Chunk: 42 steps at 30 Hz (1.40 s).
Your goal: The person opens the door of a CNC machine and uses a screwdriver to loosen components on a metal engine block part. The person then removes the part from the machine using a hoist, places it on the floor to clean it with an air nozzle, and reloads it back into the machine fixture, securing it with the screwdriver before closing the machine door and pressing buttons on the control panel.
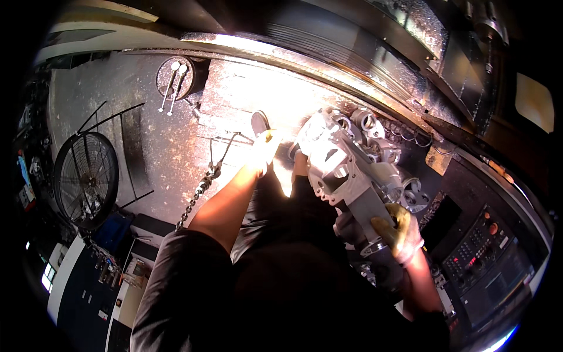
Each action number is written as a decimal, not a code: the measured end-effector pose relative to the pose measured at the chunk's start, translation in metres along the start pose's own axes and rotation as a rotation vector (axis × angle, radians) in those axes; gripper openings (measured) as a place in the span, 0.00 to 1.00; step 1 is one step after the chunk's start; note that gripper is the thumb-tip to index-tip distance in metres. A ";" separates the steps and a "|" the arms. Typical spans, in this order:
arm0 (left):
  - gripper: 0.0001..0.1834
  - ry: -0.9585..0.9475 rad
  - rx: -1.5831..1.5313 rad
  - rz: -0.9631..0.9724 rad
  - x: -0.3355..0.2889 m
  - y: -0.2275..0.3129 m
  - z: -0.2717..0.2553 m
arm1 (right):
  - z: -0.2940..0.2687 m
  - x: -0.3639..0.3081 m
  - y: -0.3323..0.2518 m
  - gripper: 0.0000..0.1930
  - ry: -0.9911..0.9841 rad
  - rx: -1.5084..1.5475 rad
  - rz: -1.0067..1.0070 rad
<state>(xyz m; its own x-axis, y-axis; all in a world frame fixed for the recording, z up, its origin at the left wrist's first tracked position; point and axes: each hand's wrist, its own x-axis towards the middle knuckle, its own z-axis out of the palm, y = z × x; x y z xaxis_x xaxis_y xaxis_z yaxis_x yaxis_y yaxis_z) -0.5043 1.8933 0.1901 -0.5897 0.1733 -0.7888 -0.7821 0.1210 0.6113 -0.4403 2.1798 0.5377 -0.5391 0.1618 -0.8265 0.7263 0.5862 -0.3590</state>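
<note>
A large grey metal casting [334, 158] with round openings and an arm-like lower end lies to my right, on or against several other castings. My right hand [402, 233], in a yellowish work glove, is closed round its near end. Ahead and to the left, my left hand [267, 151] is gloved and washed out by glare, so its fingers do not show clearly. Beside it is a thin dark metal hook [230, 142] on a hanging chain [193, 202]. Whether that hand touches the hook cannot be made out.
More grey castings [384, 149] are heaped along the machine. A control panel [478, 246] with buttons stands at the right. To the left are a large round floor fan [87, 179] and a round stand [165, 76] bearing two rods. My shoe [259, 122] is on the brightly lit floor.
</note>
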 end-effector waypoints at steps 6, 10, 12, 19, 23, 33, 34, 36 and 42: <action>0.44 -0.463 -0.146 -0.029 0.049 0.022 0.072 | -0.061 -0.072 -0.022 0.15 0.063 -0.042 -0.037; 0.45 -0.624 0.025 0.128 0.058 0.049 0.112 | -0.092 -0.093 -0.037 0.15 0.150 -0.110 -0.040; 0.46 -0.699 0.110 0.258 0.052 0.067 0.130 | -0.103 -0.095 -0.038 0.14 0.164 -0.127 -0.037; 0.49 -0.826 0.533 0.922 0.034 0.115 0.158 | -0.141 -0.083 -0.003 0.17 0.276 0.018 -0.022; 0.46 -0.661 1.082 0.907 0.023 0.115 0.143 | -0.167 -0.069 0.010 0.23 0.387 0.046 0.103; 0.32 -0.801 -0.811 0.117 -0.104 0.226 0.114 | -0.165 -0.218 0.029 0.24 1.289 0.347 -0.579; 0.32 -0.655 -0.797 0.123 -0.116 0.237 0.111 | -0.139 -0.222 0.040 0.26 1.348 0.499 -0.558; 0.36 -0.637 -0.738 0.251 -0.132 0.257 0.103 | -0.104 -0.197 0.076 0.29 1.269 0.592 -0.441; 0.32 -0.266 -0.307 0.220 -0.155 0.273 0.090 | -0.062 -0.046 0.188 0.22 1.177 -0.024 -0.283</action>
<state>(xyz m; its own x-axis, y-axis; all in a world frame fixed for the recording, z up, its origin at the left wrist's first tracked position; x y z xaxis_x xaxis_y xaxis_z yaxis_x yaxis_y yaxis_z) -0.6082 1.9871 0.4853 -0.7076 0.4123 -0.5738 -0.6912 -0.2351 0.6834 -0.3052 2.3318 0.5353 -0.7443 0.6417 0.1849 0.5187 0.7300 -0.4451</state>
